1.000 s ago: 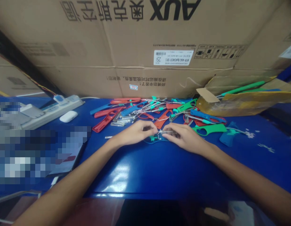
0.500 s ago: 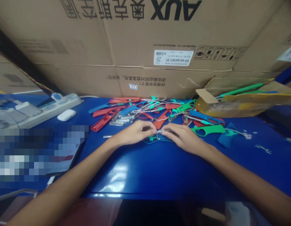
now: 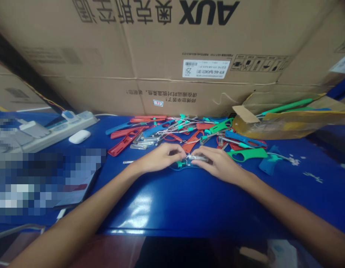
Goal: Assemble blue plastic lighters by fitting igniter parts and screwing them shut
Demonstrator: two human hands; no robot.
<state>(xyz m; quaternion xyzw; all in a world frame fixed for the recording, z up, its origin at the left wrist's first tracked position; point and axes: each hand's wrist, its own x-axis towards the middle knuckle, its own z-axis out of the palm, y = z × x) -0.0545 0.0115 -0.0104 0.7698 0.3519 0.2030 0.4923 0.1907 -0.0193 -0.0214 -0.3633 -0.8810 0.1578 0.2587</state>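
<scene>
Hands: two, both bare and both engaged. Left hand [image 3: 168, 156] has thumb and forefinger brought together on a thin white wire [image 3: 186, 159]. Right hand [image 3: 217, 162] grips one clear tube [image 3: 197, 158] between thumb and fingers, its left end pointing at the left fingertips. The tube lies between the two hands, above one dark blue handle [image 3: 186, 168] on the desk [image 3: 175, 204]; one green fitting [image 3: 181, 164] shows beside it.

Just left of the left hand: one short metal rod [image 3: 127, 162]. Right of the right hand: one green handle [image 3: 247, 154], then one blue piece [image 3: 266, 166] and two clusters of white scraps [image 3: 294, 160].

Beyond the hands: one heap of parts. Three red handles [image 3: 127, 141] are distinct at its left end, plus one orange handle [image 3: 193, 140] near its middle. Further red, blue and green parts overlap; full count cannot be told.

Far right: one open carton [image 3: 273, 128], green lengths showing inside. Far left: one power strip [image 3: 59, 134] and one white case [image 3: 79, 136]. Behind all: one large cardboard box [image 3: 158, 63], print inverted, bearing one large white label [image 3: 204, 69] and one small sticker [image 3: 158, 103].
</scene>
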